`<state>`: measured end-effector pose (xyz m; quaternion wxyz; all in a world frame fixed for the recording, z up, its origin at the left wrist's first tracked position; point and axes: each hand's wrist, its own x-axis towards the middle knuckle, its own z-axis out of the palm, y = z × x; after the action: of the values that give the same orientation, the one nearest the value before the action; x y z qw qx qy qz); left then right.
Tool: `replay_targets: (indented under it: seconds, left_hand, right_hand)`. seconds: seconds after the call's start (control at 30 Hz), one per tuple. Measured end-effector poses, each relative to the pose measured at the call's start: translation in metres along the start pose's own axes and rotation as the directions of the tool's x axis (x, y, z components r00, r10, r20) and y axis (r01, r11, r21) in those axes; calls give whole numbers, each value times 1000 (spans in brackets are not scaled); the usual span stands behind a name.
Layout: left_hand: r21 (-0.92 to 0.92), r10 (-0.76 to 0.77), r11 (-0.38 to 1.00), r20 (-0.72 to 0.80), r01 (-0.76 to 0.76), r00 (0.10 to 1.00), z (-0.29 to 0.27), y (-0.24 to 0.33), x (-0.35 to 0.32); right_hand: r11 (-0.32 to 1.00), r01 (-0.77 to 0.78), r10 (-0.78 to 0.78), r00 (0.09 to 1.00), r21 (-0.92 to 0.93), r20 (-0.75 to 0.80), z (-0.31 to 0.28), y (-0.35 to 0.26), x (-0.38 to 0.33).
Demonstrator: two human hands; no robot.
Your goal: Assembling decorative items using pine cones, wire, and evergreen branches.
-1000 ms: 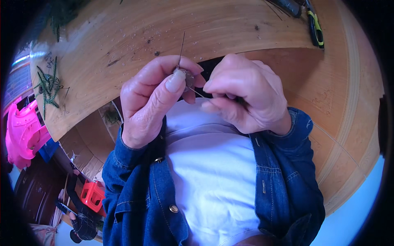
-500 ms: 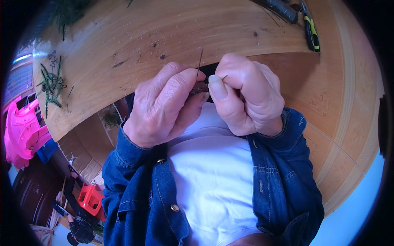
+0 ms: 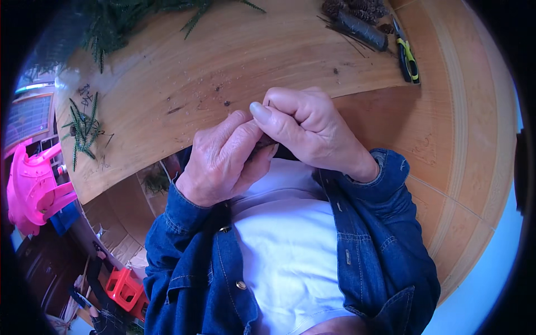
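Small dark-brown piece point(image 3: 264, 143) pinched between your hands, by the table's point(image 3: 268, 61) near edge
Your left hand point(image 3: 223, 159) grips it — hold that steady. Your right hand's point(image 3: 315, 129) thumb and forefinger are closed, seemingly on thin wire point(image 3: 269, 103) — small, even turns should suit. Far right lie yellow-and-black pliers point(image 3: 407, 57).

Blue denim jacket point(image 3: 374, 245), white shirt point(image 3: 287, 240)

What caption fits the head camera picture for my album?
Left hand holding a small dark piece, right hand close by, before a wooden table with green sprigs.
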<state>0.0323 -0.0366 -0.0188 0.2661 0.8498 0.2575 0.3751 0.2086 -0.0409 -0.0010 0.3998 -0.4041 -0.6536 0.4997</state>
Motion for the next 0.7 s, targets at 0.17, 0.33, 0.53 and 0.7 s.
replay_targets:
  seconds: [0.17,0.33,0.53,0.7]
  left_hand:
    - [103,-58,993,-65,64,996,6,5,-1]
    - [185,-4,983,-98,23,995,8,2,-1]
    - [207,62,977,-70,-47,996,1,1,7]
    - [170,37,985,-133,-14,990,-2,1,7]
  right_hand:
    - [984,98,-114,988,-152,-103,4,6,2]
    - [937,194,-249,955,-290,-164,6,8,2]
    - [903,268,-348,914,-335,-208,9,2,7]
    - [967,118,-148,982,-225,-119,5,-4,13]
